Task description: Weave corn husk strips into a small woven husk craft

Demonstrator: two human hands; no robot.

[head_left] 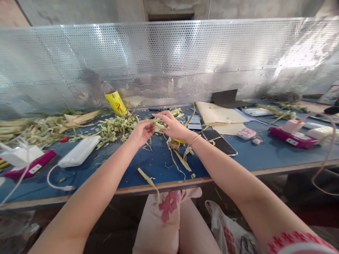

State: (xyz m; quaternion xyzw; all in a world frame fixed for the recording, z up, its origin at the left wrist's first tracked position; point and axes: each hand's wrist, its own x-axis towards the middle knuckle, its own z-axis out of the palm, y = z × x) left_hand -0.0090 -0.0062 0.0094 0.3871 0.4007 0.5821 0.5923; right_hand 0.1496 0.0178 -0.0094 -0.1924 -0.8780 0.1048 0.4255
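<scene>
Above the middle of the blue table, my left hand (144, 132) is closed in a pinch on a pale green plant strip (159, 125), like a piece of husk or leaf. From the other side my right hand (173, 125), wearing a thin bracelet, curls its fingers round the same strip. Just left of my hands lies a heap of short green pieces (115, 126). Below my right wrist are loose withered strips (182, 161) and a brown fibrous tuft (173, 144). Another strip (148, 179) lies at the table's front edge.
A yellow can (116, 103) leans behind the heap. Long stalks (13, 129) lie at the left. A white power bank (79, 151) with its cable and magenta power strips (292, 137) sit on the table. A dark tablet (219, 142) lies at right. A perforated metal screen (169, 63) stands behind.
</scene>
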